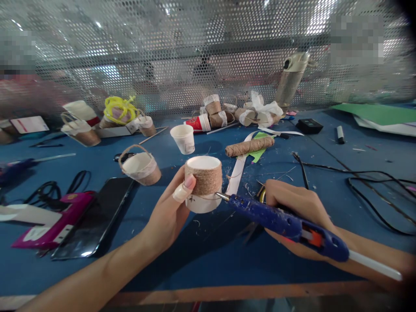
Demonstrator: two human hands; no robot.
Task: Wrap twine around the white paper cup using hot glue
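My left hand [172, 208] is closed around a white paper cup [204, 205], its thumb on the near side and a pale wrap on that thumb. Brown twine [208, 180] is wound round the upper part of the cup; the lower band is bare white. In my right hand [292, 203] is a blue glue gun [266, 215], a white glue stick poking out of its back end. Its metal nozzle meets or nearly meets the cup at the lower edge of the twine. A roll of twine [250, 146] lies beyond the cup.
A twine-covered basket cup [143, 169] and a plain paper cup [183, 138] stand behind my left hand. A black phone [97, 216] and magenta device [65, 221] lie left. Black cables [367, 173] cross the right side. A perforated metal panel [182, 82] closes the back.
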